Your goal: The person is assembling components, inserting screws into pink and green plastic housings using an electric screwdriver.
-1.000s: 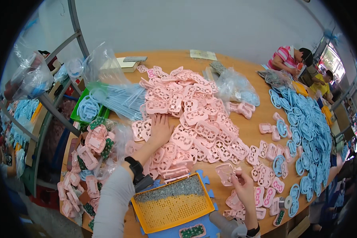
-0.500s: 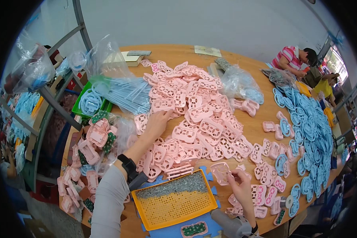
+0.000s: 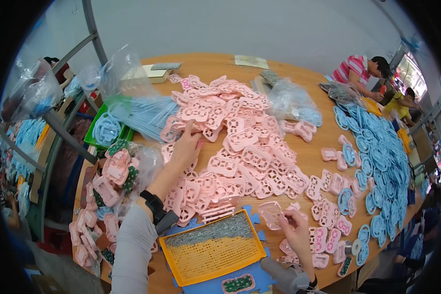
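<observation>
My right hand [image 3: 297,234] pinches a pink plastic cover [image 3: 270,216] with cut-out holes, holding it up just right of a yellow tray [image 3: 183,281]. My left hand [image 3: 185,149] is at the left side of a large heap of similar pink covers [image 3: 255,157]. Its fingers are apart, with the forefinger stretched out against the pieces; no cover is visibly gripped. Small grey metal parts, probably screws, lie at the far side of the perforated tray. In front of the tray a pink shell with a green circuit board [image 3: 238,283] rests on a blue foam mat [image 3: 201,288].
A power screwdriver-like grey tool [image 3: 281,274] lies beside my right wrist. Blue plastic rings [image 3: 384,161] pile up along the right edge. Pink shells [image 3: 115,171] with green boards crowd the left. A green bin [image 3: 95,130] stands farther back. A co-worker [image 3: 355,73] sits at far right.
My left hand has shifted a little left, and its forefinger now stretches farther up the heap. Some covers there have moved. My right hand still holds its cover in nearly the same place.
</observation>
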`<state>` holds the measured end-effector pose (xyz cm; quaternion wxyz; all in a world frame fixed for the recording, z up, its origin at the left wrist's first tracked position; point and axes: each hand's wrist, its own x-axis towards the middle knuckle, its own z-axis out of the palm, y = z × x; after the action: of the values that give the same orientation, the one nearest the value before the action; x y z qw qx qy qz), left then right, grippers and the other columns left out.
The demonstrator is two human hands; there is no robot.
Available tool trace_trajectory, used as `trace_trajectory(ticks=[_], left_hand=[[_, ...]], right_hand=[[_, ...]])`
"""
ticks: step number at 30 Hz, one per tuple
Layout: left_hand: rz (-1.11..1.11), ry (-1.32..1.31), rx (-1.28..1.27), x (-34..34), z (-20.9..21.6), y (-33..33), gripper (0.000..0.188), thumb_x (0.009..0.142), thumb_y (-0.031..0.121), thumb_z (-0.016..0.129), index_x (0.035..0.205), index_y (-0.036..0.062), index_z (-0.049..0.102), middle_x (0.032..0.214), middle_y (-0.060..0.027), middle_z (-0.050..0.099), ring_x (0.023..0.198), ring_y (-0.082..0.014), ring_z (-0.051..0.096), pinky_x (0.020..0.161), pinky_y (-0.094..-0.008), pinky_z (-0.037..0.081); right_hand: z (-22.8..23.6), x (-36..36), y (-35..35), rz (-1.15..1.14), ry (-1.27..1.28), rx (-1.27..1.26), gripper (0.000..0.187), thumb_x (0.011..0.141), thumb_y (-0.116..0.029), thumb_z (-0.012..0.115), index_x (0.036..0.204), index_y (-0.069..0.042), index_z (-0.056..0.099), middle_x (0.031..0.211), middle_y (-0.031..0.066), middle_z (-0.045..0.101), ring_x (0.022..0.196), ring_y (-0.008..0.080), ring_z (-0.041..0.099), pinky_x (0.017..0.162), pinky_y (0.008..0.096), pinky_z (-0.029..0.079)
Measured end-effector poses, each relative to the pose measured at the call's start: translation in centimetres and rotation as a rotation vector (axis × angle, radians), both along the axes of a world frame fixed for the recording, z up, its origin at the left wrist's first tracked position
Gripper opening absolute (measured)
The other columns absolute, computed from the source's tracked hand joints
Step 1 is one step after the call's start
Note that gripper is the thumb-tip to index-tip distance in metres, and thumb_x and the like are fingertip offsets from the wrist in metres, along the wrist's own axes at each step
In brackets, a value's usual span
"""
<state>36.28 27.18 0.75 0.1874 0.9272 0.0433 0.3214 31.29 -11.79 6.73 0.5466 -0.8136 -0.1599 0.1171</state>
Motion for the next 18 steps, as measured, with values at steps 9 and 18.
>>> trace_trajectory(ticks=[9, 18], left_hand=[[0.103, 0.162, 0.573, -1.4, -4.9, 2.1, 0.046, 0.074, 0.005, 0.053, 0.119, -0.0006, 0.053, 0.132, -0.02, 0.04, 0.088, -0.0301, 0.058, 0.074, -0.0395, 0.048], [-0.164, 0.353, 0.683, -0.1, -6.2, 1.9, 0.025, 0.076, 0.006, 0.053, 0.097, -0.005, 0.061, 0.136, -0.022, 0.038, 0.074, -0.0251, 0.062, 0.059, -0.0354, 0.051]], right_hand=[[1.1, -2.5, -0.9, 0.018, -0.03, -0.01, 0.021, 0.085, -0.012, 0.061, 0.099, 0.002, 0.06, 0.086, 0.0062, 0.063, 0.079, 0.0108, 0.057, 0.071, 0.0253, 0.046], [1.5, -8.0, -8.3, -0.234, 0.121, 0.077, 0.017, 0.086, -0.01, 0.062, 0.098, 0.002, 0.059, 0.089, 0.0011, 0.06, 0.077, 0.0047, 0.054, 0.065, 0.0206, 0.045]])
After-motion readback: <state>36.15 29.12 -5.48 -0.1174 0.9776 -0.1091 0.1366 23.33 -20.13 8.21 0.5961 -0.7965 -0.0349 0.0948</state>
